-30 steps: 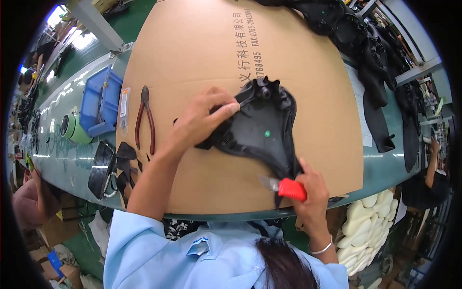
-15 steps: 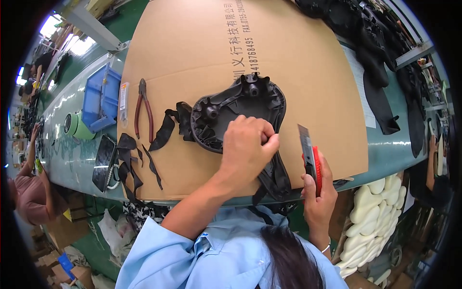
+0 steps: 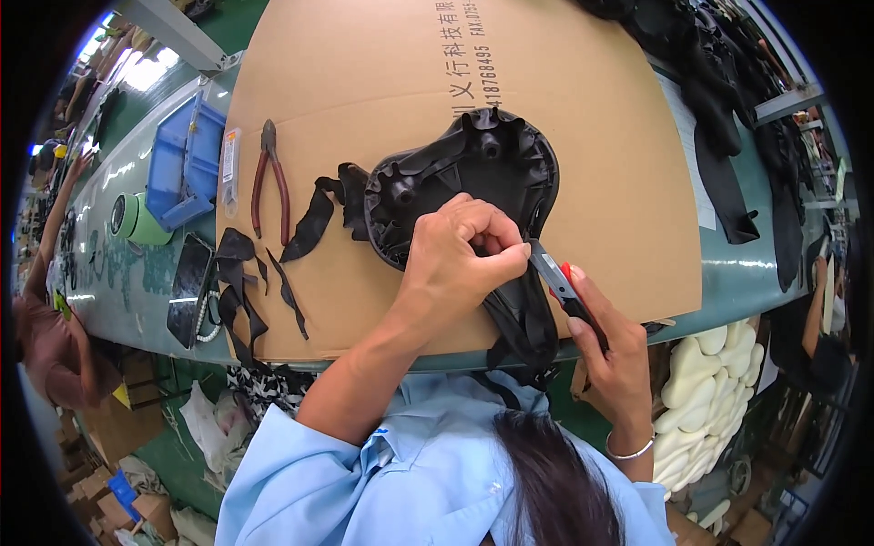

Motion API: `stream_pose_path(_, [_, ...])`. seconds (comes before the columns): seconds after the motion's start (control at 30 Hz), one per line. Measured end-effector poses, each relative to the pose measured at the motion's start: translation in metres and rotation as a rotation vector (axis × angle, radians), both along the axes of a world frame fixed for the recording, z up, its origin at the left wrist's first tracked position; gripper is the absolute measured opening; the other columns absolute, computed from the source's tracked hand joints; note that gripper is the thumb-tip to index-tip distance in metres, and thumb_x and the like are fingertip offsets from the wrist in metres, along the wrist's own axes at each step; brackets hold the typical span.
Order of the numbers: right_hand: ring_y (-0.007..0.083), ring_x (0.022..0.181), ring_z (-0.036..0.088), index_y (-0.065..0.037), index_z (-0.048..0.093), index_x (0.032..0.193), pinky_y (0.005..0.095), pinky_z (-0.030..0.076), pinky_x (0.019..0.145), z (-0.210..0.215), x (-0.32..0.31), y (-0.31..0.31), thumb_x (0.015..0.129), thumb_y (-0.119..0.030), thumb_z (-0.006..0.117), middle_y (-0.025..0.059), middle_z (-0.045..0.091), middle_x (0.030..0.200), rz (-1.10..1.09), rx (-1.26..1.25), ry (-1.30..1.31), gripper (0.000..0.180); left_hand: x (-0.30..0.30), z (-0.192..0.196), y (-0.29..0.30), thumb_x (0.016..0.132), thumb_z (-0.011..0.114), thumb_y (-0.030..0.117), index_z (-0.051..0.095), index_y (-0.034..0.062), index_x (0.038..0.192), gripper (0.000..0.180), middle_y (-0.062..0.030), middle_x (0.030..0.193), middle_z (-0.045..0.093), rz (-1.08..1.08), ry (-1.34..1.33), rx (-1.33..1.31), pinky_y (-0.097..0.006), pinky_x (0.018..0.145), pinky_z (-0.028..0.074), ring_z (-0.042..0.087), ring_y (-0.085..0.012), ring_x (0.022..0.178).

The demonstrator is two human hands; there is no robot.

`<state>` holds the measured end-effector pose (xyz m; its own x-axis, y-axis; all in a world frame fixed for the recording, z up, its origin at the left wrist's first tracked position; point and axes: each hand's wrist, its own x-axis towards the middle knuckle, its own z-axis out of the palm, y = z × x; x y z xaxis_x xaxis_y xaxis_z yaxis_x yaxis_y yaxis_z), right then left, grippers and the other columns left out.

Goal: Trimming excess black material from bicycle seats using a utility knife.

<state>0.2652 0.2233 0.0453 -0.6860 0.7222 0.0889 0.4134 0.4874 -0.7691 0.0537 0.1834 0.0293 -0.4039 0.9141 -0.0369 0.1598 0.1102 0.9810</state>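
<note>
A black bicycle saddle lies underside up on a cardboard sheet, its narrow end toward me. Its black cover is folded in gathered pleats over the rim. My left hand reaches across the saddle, thumb and forefinger pinched at the cover's edge; the bit between them is mostly hidden. In my right hand is a utility knife with a red and black handle. Its bare blade points up and left, its tip beside my left fingertips at the saddle's right edge.
Red-handled pliers and black offcuts lie left on the cardboard. Beyond its left edge are a blue bin, a green roll and a phone. Black covers lie far right; cream foam pads sit lower right.
My right hand has brought the knife left and tilted it, so the blade now meets my left fingertips. The saddle has shifted slightly up and right; my left hand stays pinched.
</note>
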Motion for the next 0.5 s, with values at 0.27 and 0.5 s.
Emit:
stream_pose_path(0.27, [0.0157,0.06,0.059,-0.009,0.052,0.136,0.0282,0.048,0.06,0.022,0.034,-0.043,0.087,-0.003,0.061,0.0132,0.068,0.088,-0.109,-0.285,-0.182,0.05,-0.013,0.002,0.0,0.074,0.072,0.008,0.064,0.0037,0.073,0.009,0.0013,0.072,0.057,-0.153,-0.366,0.072,-0.022,0.064,0.041,0.051,-0.0069,0.068])
stream_pose_path(0.5, [0.0067,0.058,0.052,-0.002,0.038,0.142,0.0191,0.042,0.044,0.008,0.059,-0.067,0.095,-0.016,0.053,0.0116,0.061,0.103,-0.56,-0.79,0.444,0.052,-0.018,-0.002,-0.007,0.083,0.072,0.02,0.066,0.0076,0.084,0.013,0.003,0.076,0.062,-0.58,-0.604,0.166,-0.026,0.077,0.044,0.057,-0.0098,0.079])
